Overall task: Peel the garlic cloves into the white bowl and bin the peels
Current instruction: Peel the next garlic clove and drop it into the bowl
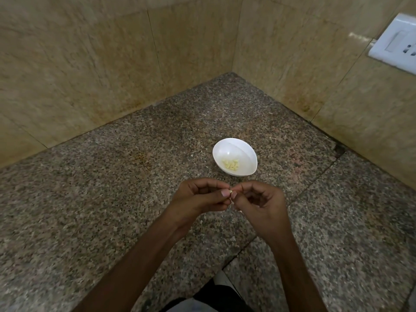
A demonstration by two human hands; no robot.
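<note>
– head view first. place of the garlic clove [230, 192]?
– pinched between both hands, on the near side of the white bowl [231, 147], held up over the granite counter [112, 188], close to the bowl but not touching it.
– state of the two grips?
– left hand [198, 197] curled, thumb and forefinger closed on the clove from the left. right hand [261, 199] curled too, thumb and forefinger nipping the same clove from the right, probably at its skin. both grasping.
– long axis of the clove?
– cannot tell: too small and too covered. only a pale bit visible between the two thumbnails.
– way from the grip to the bowl?
– straight ahead, perhaps very slightly right. about equally near for both hands, maybe a little nearer for the right. judged as a short reach forward and a drop, next to the peeled cloves [230, 165] lying at the bottom of the bowl.
– and the peels?
– no bin visible anywhere around the bowl. far right of the bowl, high on the wall, only a white socket plate [396, 41].
– no other view to go through.
</note>
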